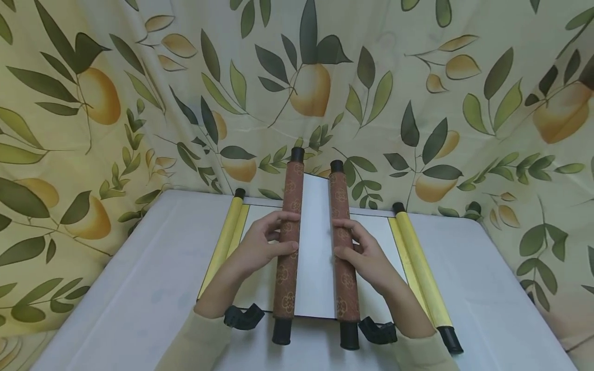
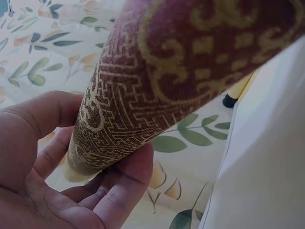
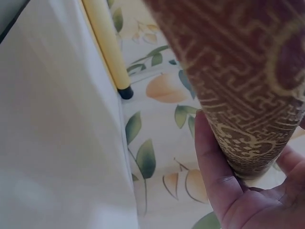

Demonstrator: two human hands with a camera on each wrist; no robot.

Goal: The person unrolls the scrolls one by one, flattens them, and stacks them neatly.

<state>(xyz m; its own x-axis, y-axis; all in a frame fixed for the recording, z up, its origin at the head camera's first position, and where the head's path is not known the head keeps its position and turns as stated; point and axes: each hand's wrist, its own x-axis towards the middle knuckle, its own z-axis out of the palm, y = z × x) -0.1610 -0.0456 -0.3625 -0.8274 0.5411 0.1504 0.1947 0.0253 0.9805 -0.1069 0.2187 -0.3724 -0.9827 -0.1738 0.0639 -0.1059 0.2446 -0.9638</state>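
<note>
A person's left hand (image 1: 262,245) grips the left brown roll (image 1: 289,278) between thumb and fingers, while the right hand (image 1: 366,255) grips the right brown roll (image 1: 345,288) in the same way. In the wrist views, the fingers curl about the gold-patterned surfaces. The two brown rolls, black at both ends, stand side by side and apart above the middle of a white table (image 1: 487,288), with a strip of white sheet (image 1: 317,247) between them. Whether their near ends touch the table is hard to tell from this angle. Behind and below the hands lies a wider pale sheet (image 1: 255,291), flanked by a left yellow roll (image 1: 223,247) and a right yellow roll (image 1: 422,268), both black-tipped. A black fitting (image 1: 243,317) sits by the left wrist, just beyond a pale sleeve (image 1: 195,340). At the far side of the table hangs cloth (image 1: 185,103) printed with green leaves and orange fruit.
</note>
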